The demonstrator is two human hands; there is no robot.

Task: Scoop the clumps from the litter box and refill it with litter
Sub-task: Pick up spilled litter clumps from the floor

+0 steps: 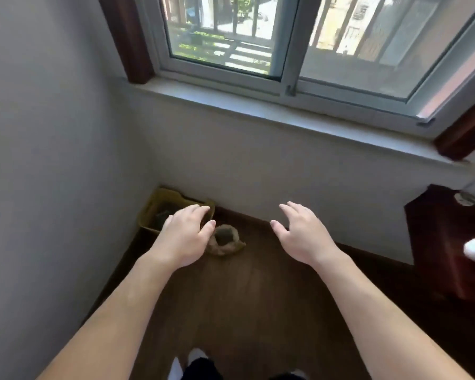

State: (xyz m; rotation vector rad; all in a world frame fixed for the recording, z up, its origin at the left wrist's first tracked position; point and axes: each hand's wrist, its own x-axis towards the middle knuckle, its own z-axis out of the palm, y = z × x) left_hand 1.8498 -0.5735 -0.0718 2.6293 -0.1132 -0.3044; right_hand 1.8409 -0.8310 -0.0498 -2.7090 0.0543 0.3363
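Two bare hands are out in front, seen from the head camera, both empty. Left hand (pixel 183 237) reaches forward, palm down, fingers loosely curled and spread, gripping nothing. Right hand (pixel 303 233) is alongside it, well apart, fingers splayed wide, also holding nothing.

Down in the corner where the two walls meet sits a yellow litter box (pixel 159 205), on the dark wood floor (pixel 258 297) and tight against the left wall (pixel 52 133). Its near right part is covered by the left hand. Inside, something dark shows against the yellow walls; the picture is too soft to tell whether that is litter, clumps or a tool.

Just beside the box, to its right, a tan bag (pixel 225 244) lies slumped on the floor with its mouth open upward. Dark contents fill the opening; what they are cannot be told. The left hand's fingertips overlap the bag's left edge in this view, but contact cannot be confirmed, as the hand looks well above the floor.

Above, a window (pixel 285 42) with a pale sill (pixel 258 105). At right, dark red-brown furniture (pixel 436 242). At the bottom edge, white shoes (pixel 196 357) and dark trouser legs.
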